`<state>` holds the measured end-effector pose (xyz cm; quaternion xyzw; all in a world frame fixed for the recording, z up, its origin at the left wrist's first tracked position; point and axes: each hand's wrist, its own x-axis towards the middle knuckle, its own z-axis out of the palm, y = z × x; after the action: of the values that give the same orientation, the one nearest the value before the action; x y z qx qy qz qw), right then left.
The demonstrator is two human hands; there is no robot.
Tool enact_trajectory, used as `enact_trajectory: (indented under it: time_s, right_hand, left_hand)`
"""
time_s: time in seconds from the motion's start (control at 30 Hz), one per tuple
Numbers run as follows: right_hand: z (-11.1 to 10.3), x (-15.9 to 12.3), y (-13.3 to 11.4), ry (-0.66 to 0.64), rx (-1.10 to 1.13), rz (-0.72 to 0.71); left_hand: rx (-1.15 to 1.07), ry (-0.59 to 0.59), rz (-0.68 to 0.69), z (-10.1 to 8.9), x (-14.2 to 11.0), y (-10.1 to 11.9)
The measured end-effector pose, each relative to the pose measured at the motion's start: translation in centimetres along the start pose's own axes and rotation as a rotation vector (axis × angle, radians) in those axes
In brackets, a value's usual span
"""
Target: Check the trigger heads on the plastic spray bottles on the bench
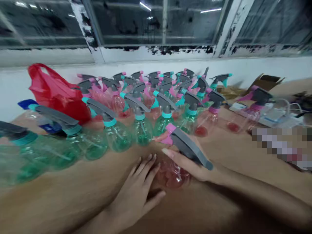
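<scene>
The left fingers (149,168) lie loose just beside the pink spray bottle (172,175), clasped near its neck by the right fingers (182,162).

the one view comes from a camera on the person's head, facing forward and down over a table (234,152). the left hand (136,187) and right hand (188,165) lie close below the lens, low in the frame; rows of spray bottles (165,103) stand farther off, and beyond them the white wall (12,89) and windows (136,24) fill the top.
</scene>
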<state>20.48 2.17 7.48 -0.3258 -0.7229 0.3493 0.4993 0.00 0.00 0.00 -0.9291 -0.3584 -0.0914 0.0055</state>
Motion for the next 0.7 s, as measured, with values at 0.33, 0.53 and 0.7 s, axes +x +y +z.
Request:
enact_trajectory:
  time_s: [0.33,0.53,0.7]
  right_hand:
    - [0.03,-0.20,0.03,-0.005,0.007,-0.016]
    - [0.08,-0.21,0.06,0.003,0.010,-0.018]
    - [0.02,-0.11,0.08,0.018,0.000,-0.040]
  left_hand:
    - [-0.015,0.021,0.018,-0.02,-0.16,-0.22]
    - [-0.029,0.022,0.014,-0.10,-0.19,-0.25]
    - [-0.054,0.040,0.014,0.08,-0.31,-0.33]
